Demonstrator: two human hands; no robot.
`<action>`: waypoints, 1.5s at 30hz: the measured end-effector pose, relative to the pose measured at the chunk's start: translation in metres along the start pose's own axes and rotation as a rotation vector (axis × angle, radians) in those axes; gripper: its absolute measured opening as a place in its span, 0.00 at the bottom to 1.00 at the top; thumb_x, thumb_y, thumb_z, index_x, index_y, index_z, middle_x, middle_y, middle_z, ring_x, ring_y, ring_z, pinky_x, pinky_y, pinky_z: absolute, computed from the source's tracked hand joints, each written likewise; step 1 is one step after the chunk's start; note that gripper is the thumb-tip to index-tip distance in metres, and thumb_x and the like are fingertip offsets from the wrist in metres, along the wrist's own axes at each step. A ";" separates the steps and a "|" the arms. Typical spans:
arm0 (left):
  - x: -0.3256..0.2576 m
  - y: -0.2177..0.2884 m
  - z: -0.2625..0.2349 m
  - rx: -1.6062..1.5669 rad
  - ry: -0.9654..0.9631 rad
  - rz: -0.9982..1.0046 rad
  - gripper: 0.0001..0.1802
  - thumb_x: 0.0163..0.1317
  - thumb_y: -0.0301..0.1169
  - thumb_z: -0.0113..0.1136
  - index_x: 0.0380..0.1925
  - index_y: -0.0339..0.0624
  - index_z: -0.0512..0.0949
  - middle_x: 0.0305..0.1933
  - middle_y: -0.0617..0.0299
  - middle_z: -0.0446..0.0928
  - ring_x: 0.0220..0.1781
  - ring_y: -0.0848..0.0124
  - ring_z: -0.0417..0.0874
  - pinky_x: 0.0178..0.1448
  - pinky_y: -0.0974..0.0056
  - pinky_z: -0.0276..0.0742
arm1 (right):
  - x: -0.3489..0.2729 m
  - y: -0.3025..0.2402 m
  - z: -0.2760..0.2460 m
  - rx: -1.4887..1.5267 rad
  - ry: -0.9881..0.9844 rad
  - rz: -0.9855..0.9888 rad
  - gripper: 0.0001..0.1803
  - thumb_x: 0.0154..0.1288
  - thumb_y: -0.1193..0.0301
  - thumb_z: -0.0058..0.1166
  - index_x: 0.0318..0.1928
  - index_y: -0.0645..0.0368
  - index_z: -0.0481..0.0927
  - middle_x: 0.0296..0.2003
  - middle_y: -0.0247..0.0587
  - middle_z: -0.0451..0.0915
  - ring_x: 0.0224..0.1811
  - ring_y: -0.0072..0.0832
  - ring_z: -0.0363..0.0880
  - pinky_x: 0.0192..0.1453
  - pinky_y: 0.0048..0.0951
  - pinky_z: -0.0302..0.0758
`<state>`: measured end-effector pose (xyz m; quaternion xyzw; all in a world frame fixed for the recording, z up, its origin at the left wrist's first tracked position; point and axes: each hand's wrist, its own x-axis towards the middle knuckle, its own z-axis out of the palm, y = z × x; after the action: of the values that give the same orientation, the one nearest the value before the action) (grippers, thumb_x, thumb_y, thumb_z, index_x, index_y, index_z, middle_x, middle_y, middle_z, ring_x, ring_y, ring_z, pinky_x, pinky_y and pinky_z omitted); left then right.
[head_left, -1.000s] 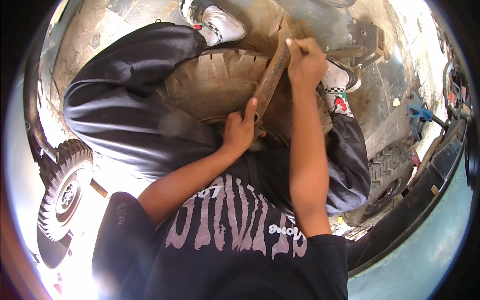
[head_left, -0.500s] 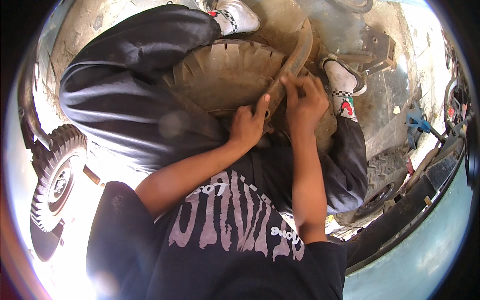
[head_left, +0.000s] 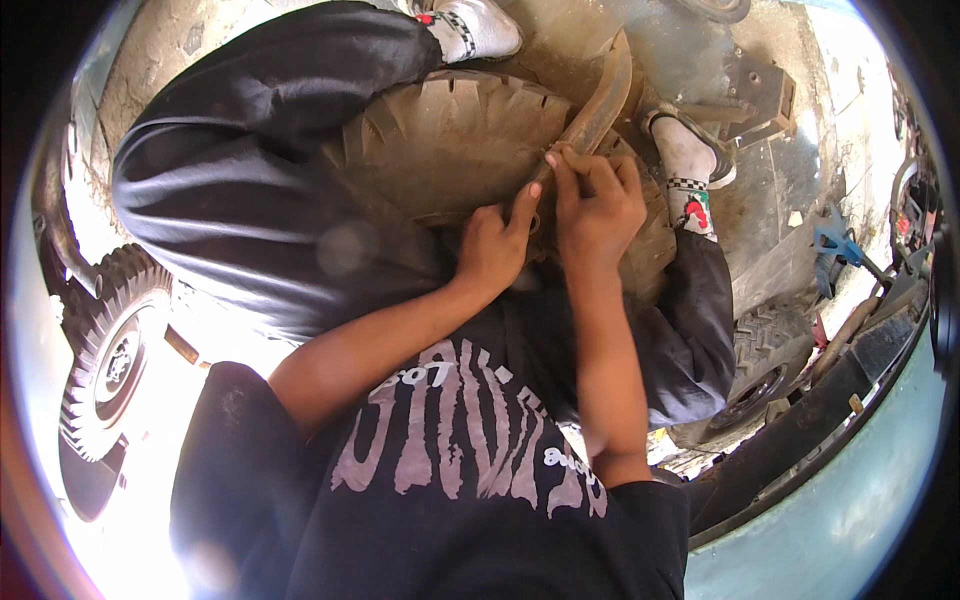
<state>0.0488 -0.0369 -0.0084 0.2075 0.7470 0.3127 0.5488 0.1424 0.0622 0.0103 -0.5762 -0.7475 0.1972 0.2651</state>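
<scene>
A dusty brown tyre (head_left: 450, 140) with deep tread lies between my legs on the ground. A long rusty metal bar (head_left: 598, 105) slants from the tyre's inner edge up to the right. My right hand (head_left: 595, 205) is closed around the bar's lower end. My left hand (head_left: 495, 250) rests on the tyre's inner edge right beside the bar, fingers curled against it. Where the bar's tip meets the tyre is hidden behind both hands.
My dark trousers and white shoes (head_left: 480, 25) flank the tyre. A small wheel with tyre (head_left: 110, 360) stands at the left in bright sun. Another tyre (head_left: 760, 370) lies at lower right, near a blue tool (head_left: 835, 240) and dark metal plates (head_left: 750, 95).
My right hand has slid down the bar from its upper end to its lower end beside my left hand. The bar now slants more steeply, and the view has shifted.
</scene>
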 end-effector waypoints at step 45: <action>-0.006 -0.013 -0.023 -0.530 -0.451 -0.158 0.32 0.77 0.55 0.60 0.64 0.37 0.79 0.56 0.57 0.84 0.58 0.70 0.83 0.61 0.65 0.79 | -0.056 -0.016 -0.032 0.122 -0.044 0.048 0.10 0.63 0.76 0.75 0.45 0.57 0.94 0.43 0.46 0.89 0.43 0.40 0.91 0.49 0.36 0.86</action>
<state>0.0295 -0.0553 -0.0090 0.0632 0.5138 0.3984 0.7572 0.1608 0.0037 0.0357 -0.5722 -0.7257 0.2615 0.2786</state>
